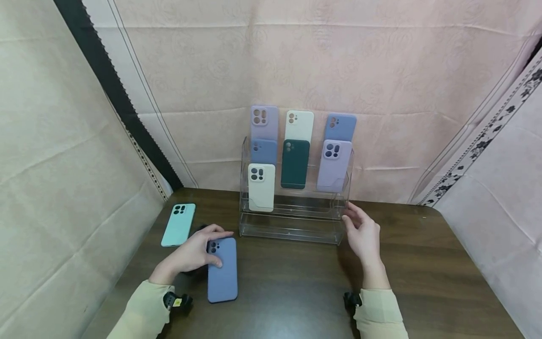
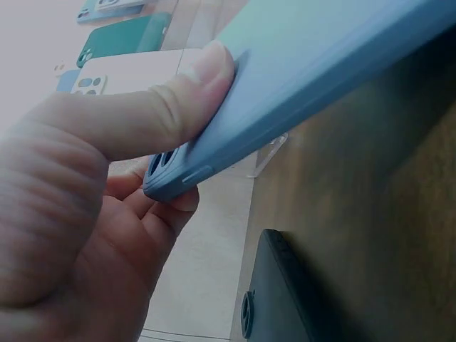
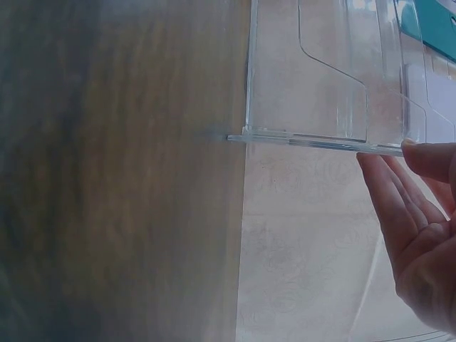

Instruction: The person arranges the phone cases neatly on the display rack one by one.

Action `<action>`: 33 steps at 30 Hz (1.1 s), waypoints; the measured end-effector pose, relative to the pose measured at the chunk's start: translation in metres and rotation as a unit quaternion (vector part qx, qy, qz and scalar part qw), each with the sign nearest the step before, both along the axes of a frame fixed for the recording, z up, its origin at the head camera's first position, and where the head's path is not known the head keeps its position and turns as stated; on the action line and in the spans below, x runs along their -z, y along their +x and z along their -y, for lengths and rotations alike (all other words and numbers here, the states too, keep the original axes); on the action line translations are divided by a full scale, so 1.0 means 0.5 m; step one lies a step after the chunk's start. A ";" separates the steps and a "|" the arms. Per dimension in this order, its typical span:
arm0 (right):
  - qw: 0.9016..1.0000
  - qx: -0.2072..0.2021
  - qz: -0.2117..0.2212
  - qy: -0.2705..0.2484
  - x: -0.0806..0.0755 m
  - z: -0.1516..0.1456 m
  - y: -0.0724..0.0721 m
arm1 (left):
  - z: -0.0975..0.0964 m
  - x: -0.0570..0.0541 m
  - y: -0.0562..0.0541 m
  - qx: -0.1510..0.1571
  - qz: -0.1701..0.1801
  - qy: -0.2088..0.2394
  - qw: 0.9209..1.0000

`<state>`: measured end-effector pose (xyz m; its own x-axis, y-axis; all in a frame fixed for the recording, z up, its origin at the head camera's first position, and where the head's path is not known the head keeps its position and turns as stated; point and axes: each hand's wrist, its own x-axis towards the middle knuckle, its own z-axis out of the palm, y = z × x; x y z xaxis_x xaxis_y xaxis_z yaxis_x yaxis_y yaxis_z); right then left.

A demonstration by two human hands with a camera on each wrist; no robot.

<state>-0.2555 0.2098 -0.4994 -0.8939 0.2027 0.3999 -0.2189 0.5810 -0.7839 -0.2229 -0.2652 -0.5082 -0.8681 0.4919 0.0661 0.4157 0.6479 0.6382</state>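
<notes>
My left hand (image 1: 195,249) holds a blue phone case (image 1: 223,278) by its camera end, thumb on the back face and fingers behind. In the left wrist view the case (image 2: 306,78) slants above the wooden table. My right hand (image 1: 363,235) pinches the right side edge of a clear acrylic tiered stand (image 1: 292,233). The right wrist view shows thumb and fingers on either side of that clear panel (image 3: 320,144). White (image 1: 261,188), dark green (image 1: 295,165) and lilac (image 1: 333,167) cases lean in the stand's tiers.
Behind them stand another lilac case (image 1: 264,123), a blue one (image 1: 263,151), a white one (image 1: 298,125) and a further blue one (image 1: 340,127). A mint case (image 1: 178,226) lies at the table's left. A dark case (image 2: 278,292) lies beneath my left hand. Pale cloth walls (image 1: 296,61) surround the table.
</notes>
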 end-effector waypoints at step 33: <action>1.000 -0.015 -0.008 -0.021 -0.001 0.002 0.003 | -0.030 -0.075 0.002 0.000 0.017 0.098 0.995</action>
